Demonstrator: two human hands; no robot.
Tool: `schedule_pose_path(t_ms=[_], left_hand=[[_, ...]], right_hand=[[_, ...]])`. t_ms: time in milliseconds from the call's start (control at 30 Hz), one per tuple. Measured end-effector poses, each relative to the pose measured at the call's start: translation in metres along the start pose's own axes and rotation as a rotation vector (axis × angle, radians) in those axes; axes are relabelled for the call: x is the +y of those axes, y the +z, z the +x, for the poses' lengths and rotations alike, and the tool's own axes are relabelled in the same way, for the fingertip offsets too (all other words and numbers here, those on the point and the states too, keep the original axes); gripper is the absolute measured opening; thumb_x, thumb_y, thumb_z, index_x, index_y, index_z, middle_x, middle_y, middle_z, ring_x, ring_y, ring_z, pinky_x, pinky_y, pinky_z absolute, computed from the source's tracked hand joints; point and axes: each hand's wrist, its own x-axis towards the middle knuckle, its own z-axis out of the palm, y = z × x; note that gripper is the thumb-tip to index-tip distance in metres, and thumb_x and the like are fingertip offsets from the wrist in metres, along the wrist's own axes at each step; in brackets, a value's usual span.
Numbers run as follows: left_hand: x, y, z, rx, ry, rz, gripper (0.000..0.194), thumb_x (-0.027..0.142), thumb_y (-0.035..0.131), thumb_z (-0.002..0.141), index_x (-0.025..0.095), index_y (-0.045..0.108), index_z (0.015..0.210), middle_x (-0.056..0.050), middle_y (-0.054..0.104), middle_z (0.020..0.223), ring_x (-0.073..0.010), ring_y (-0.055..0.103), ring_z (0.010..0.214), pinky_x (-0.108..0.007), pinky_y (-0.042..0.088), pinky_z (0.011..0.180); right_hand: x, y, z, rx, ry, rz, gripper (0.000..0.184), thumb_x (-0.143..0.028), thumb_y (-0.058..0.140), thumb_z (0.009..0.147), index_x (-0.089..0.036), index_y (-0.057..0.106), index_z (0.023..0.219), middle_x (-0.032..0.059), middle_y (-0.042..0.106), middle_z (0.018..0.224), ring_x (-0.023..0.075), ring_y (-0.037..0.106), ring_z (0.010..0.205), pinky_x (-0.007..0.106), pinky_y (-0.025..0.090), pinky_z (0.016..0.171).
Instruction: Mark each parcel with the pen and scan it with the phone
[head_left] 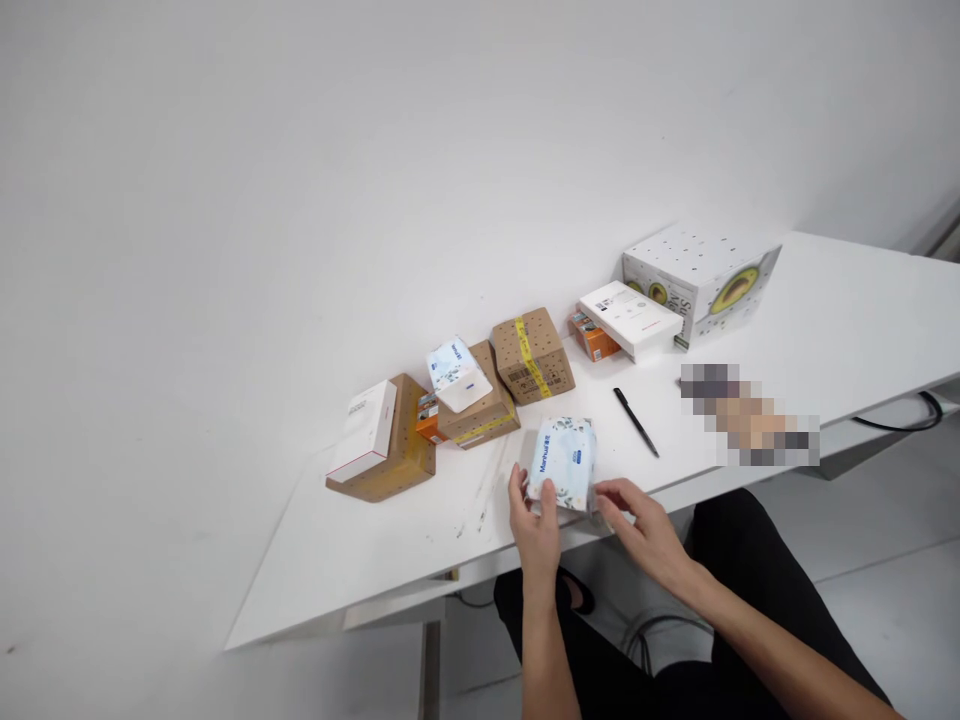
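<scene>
A soft pack of tissues (564,462), pale blue and white with a leaf print and "Manhua" lettering, is at the table's front edge. My left hand (536,525) grips its left side, thumb on the upper face and fingers around the edge. At the pack's lower right corner, the thumb and fingertips of my right hand (637,525) pinch the clear end of the wrapper. A black pen (636,422) lies to the right of the pack. A similar tissue pack (456,374) rests tilted on a brown carton (480,410) behind.
Along the wall stand another taped carton (532,355), a brown box (401,450) with a white box (364,430) on it, and orange boxes (592,335). A flat white box (630,318) leans near an avocado-print carton (697,280). A blurred-out patch covers something at right on the white table (300,560).
</scene>
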Motion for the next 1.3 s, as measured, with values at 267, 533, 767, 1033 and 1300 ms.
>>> schedule_pose_path(t_ms=[267, 533, 767, 1033, 1300], left_hand=[[0.004, -0.016, -0.006, -0.180, -0.067, 0.237, 0.056, 0.062, 0.036, 0.089, 0.017, 0.061, 0.110, -0.006, 0.065, 0.069, -0.0237, 0.063, 0.071, -0.038, 0.049, 0.072], [0.007, -0.024, 0.006, -0.068, 0.122, -0.004, 0.050, 0.052, 0.056, 0.084, 0.019, 0.059, 0.122, -0.012, 0.061, 0.112, -0.0211, 0.061, 0.099, -0.033, 0.052, 0.082], [-0.029, 0.002, 0.012, 0.109, -0.043, -0.450, 0.065, 0.062, 0.046, 0.087, 0.016, 0.051, 0.132, -0.016, 0.057, 0.128, -0.0239, 0.058, 0.115, -0.033, 0.050, 0.089], [-0.036, 0.003, 0.017, 0.034, -0.033, -0.417, 0.054, 0.056, 0.050, 0.087, 0.016, 0.063, 0.121, -0.012, 0.063, 0.124, -0.0245, 0.057, 0.117, -0.034, 0.047, 0.095], [-0.038, 0.015, 0.024, 0.055, 0.071, -0.734, 0.041, 0.030, 0.067, 0.072, 0.017, 0.068, 0.111, -0.010, 0.066, 0.121, -0.0275, 0.058, 0.117, -0.039, 0.044, 0.100]], right_hand=[[-0.001, -0.011, 0.085, 0.129, 0.045, -0.094, 0.051, -0.054, 0.048, 0.085, -0.018, 0.057, 0.120, 0.0141, 0.060, 0.120, 0.0168, 0.059, 0.069, 0.037, 0.051, 0.072], [0.014, -0.004, 0.072, 0.091, 0.050, 0.125, 0.040, -0.055, 0.043, 0.089, -0.020, 0.059, 0.097, 0.0046, 0.065, 0.091, 0.0192, 0.058, 0.083, 0.032, 0.045, 0.076], [0.025, -0.004, 0.067, 0.126, 0.014, 0.012, 0.041, -0.052, 0.033, 0.094, -0.021, 0.059, 0.090, 0.0032, 0.060, 0.083, 0.0190, 0.055, 0.079, 0.031, 0.042, 0.075], [0.021, 0.000, 0.072, 0.146, 0.022, -0.002, 0.038, -0.053, 0.044, 0.088, -0.020, 0.062, 0.096, 0.0068, 0.063, 0.093, 0.0204, 0.057, 0.082, 0.033, 0.046, 0.075], [0.039, -0.003, 0.068, 0.174, -0.050, 0.219, 0.037, -0.026, 0.051, 0.077, -0.021, 0.062, 0.112, 0.0076, 0.064, 0.120, 0.0234, 0.057, 0.110, 0.039, 0.042, 0.097]])
